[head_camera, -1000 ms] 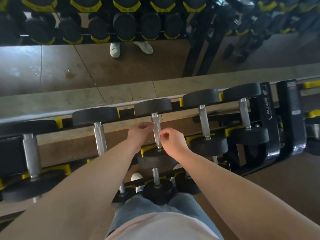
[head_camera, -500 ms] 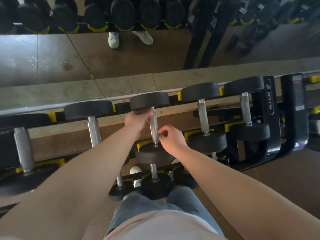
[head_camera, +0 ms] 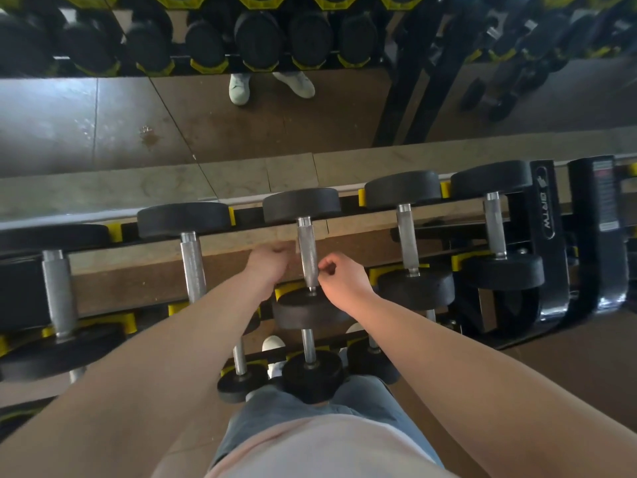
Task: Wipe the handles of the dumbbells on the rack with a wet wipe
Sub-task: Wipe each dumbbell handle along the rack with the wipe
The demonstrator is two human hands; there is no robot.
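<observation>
Top tier of a black dumbbell rack (head_camera: 548,277) with yellow saddles, seen from above. The middle dumbbell (head_camera: 306,236) lies front to back across the tier, one round matt-black head far and one near. Its handle (head_camera: 309,267) is a straight silver bar, finely knurled along its length, with a smooth collar at the far end. The left hand (head_camera: 268,264) sits just beside the handle on its left, fingers curled under. The right hand (head_camera: 341,278) is at the handle's right edge near its near end, thumb and forefinger drawn together against the metal. What either hand clasps cannot be told, and the wet wipe cannot be made out; only a pale blur shows between the left hand and the bar. A larger dumbbell (head_camera: 193,270) lies to the left and another (head_camera: 408,243) to the right, both parallel to the middle one. Smaller dumbbells (head_camera: 307,353) sit on the lower tier, nearer. A floor mirror (head_camera: 103,125) on the far side reflects white shoes (head_camera: 241,88)
</observation>
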